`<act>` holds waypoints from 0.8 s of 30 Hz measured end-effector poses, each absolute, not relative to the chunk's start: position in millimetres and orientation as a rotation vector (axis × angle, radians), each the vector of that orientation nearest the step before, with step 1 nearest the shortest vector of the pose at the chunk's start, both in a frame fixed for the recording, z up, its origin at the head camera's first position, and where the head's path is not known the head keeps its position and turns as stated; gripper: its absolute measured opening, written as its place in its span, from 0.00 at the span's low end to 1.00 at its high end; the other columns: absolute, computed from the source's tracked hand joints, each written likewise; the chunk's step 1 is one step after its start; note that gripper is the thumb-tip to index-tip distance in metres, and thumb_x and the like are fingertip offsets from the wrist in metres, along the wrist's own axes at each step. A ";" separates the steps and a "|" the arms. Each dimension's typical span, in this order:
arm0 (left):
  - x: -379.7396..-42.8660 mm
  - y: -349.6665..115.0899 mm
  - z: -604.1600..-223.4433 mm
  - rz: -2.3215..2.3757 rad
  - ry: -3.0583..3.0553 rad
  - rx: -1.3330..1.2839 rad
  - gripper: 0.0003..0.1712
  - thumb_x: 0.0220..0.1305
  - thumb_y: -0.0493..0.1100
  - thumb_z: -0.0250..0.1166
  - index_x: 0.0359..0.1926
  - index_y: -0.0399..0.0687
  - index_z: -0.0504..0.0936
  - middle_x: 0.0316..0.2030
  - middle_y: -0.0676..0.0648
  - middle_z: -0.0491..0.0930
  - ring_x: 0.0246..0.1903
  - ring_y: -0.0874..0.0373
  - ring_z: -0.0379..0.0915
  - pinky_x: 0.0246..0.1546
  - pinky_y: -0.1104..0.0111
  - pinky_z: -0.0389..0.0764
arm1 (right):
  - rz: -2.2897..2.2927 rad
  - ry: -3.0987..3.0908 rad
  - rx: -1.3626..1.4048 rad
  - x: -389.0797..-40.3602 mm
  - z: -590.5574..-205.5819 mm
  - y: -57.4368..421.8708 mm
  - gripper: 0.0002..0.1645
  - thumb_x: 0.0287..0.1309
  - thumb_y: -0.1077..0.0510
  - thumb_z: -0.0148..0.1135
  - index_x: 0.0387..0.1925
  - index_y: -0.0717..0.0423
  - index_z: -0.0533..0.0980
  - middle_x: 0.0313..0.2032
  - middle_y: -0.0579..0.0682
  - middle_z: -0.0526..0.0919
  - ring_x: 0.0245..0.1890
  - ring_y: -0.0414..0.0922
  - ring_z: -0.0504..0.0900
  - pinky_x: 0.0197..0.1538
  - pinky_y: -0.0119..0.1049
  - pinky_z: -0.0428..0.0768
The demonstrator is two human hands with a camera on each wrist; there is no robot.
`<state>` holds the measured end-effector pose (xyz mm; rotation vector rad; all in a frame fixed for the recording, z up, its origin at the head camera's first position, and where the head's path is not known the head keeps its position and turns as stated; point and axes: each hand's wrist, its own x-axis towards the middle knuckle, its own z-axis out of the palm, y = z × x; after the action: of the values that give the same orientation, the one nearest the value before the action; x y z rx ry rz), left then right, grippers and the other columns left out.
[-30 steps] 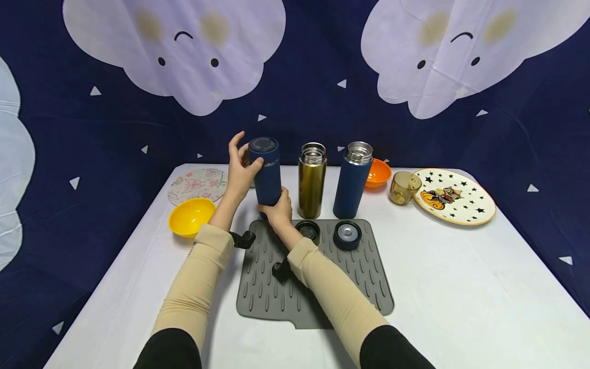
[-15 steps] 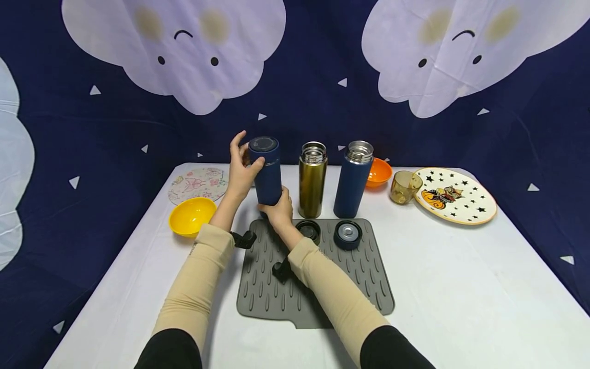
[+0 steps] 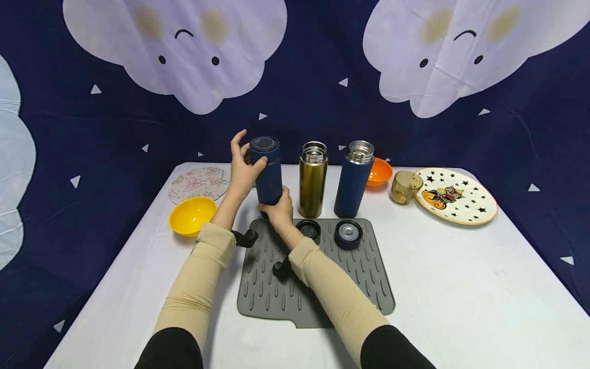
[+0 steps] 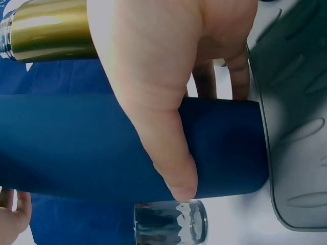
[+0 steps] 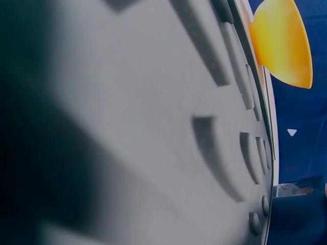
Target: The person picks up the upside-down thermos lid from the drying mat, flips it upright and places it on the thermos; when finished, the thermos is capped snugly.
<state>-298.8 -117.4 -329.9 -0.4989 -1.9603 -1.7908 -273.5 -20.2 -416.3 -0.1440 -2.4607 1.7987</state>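
Two beige sleeves (image 3: 193,287) reach fwd over a white-covered table (image 3: 461,292), a small blk wrist cam (image 3: 246,239) on each arm. Under the R arm: gray drying mat (image 3: 272,292) w/ raised teardrop ribs. On its far part, side by side: blk bottle cap (image 3: 308,230), partly behind R wrist, & navy cap (image 3: 348,234) w/ silvery center. Yellow bowl (image 3: 192,216) sits L of mat. Just past mat's back edge, nr its L corner: tall navy bottle (image 3: 269,184), abt upright, lid (image 3: 265,145) on top. R hand (image 3: 279,210) wraps its lower body, thumb across one side per L wrist view. L hand (image 3: 241,171) pinches the lid, thumb on near face, index raised; other fingers partly hidden.

R of that, apart: gold bottle (image 3: 312,187), then 2nd navy bottle (image 3: 352,187), both uncapped, steel mouths showing. Clear glass (image 4: 171,223) by held bottle's L side. Farther back: orange bowl (image 3: 380,171), partly behind 2nd navy bottle; amber glass (image 3: 405,188) by rim of oval star-&-pumpkin plate (image 3: 465,205); far L, pink-drawing plate (image 3: 198,183). Behind all, dk blue backdrop (image 3: 318,77) w/ white clouds.
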 end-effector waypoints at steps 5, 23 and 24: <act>-298.4 -115.3 -328.2 -1.756 -1.984 -0.477 0.49 0.49 0.41 0.67 0.69 0.51 0.50 0.58 0.39 0.58 0.42 0.56 0.64 0.44 0.68 0.69 | 1.804 -2.455 -0.153 -273.4 -416.3 -20.0 0.47 0.45 0.58 0.71 0.65 0.53 0.57 0.56 0.58 0.68 0.55 0.55 0.70 0.57 0.48 0.68; -287.6 -112.6 -319.0 -1.724 -2.018 -0.450 0.51 0.50 0.37 0.69 0.69 0.49 0.47 0.50 0.44 0.59 0.41 0.60 0.64 0.44 0.70 0.68 | 1.803 -2.460 -0.133 -273.8 -417.0 -19.4 0.47 0.46 0.58 0.71 0.65 0.53 0.57 0.56 0.59 0.68 0.55 0.56 0.70 0.57 0.49 0.68; -284.1 -112.3 -316.4 -1.726 -2.011 -0.463 0.49 0.51 0.36 0.67 0.69 0.46 0.47 0.49 0.43 0.61 0.40 0.60 0.64 0.43 0.70 0.67 | 1.802 -2.460 -0.132 -273.8 -416.9 -19.5 0.47 0.46 0.58 0.71 0.65 0.53 0.57 0.56 0.59 0.68 0.55 0.56 0.70 0.57 0.49 0.68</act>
<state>-284.1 -112.3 -316.4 -0.4633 -2.0111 -1.7260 -273.8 -19.5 -416.9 -0.1321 -2.4602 1.8023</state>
